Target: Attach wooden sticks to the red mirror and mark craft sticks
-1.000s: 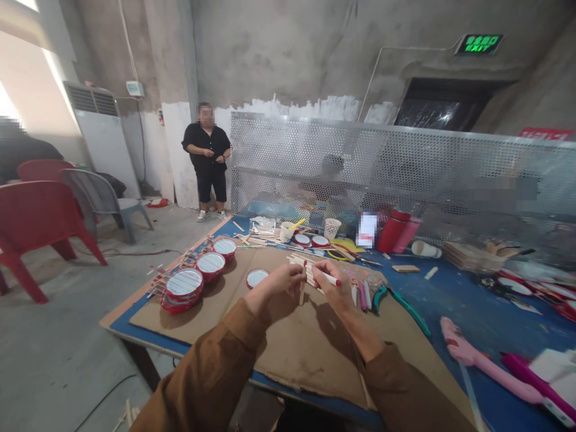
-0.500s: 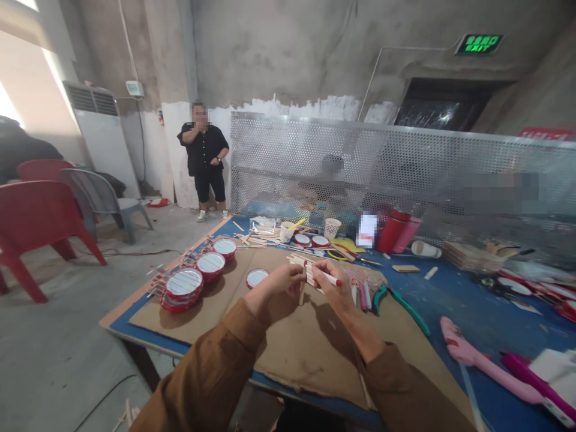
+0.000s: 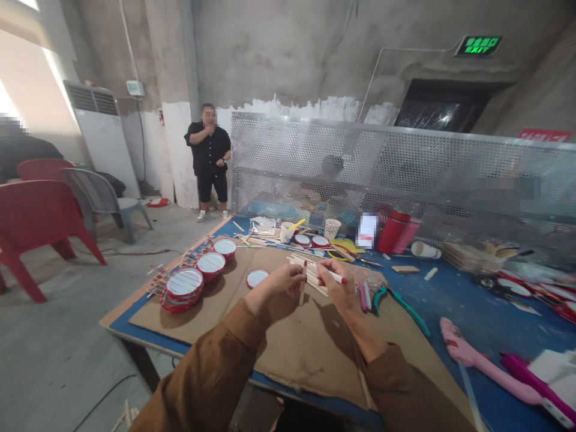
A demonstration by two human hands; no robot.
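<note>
Drums with red rims (image 3: 183,288) stack at the left of our cardboard sheet (image 3: 297,366), and one more drum (image 3: 257,278) lies just beside our left hand (image 3: 278,287), its fingers closed on an upright wooden stick (image 3: 303,283). Our right hand (image 3: 335,290) grips a white marker with a red tip (image 3: 333,276), close to that stick. Loose wooden sticks (image 3: 312,278) lie beneath both hands, and teal-handled pliers (image 3: 380,298) rest further right, at the sheet's edge on our blue table (image 3: 454,315).
</note>
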